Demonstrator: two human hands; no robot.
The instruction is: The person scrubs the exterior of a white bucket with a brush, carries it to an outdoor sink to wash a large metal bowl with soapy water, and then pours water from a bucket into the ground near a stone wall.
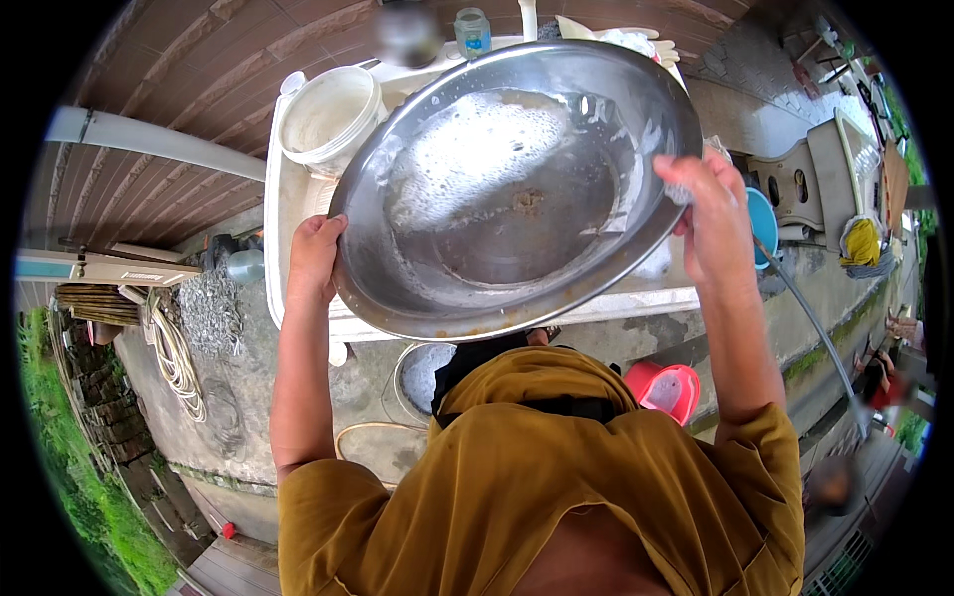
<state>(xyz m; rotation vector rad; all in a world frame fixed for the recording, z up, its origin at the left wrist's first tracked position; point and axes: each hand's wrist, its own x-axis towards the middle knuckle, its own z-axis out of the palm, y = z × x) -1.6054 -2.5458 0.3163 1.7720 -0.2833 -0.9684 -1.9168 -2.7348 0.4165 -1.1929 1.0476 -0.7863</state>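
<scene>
One left hand point(318, 253) and one right hand point(715, 209) make two in all. There is one large metal basin point(537, 260). One white bucket point(343, 119), one red bucket point(641, 379), one blue bucket point(761, 221) and one grey bucket point(399, 380) bring that kind to four. Besides these there are one jar point(473, 32), one coil of hose point(177, 372), one yellow cloth point(862, 241), one long pole point(821, 330) and one brown shirt point(437, 497).
</scene>
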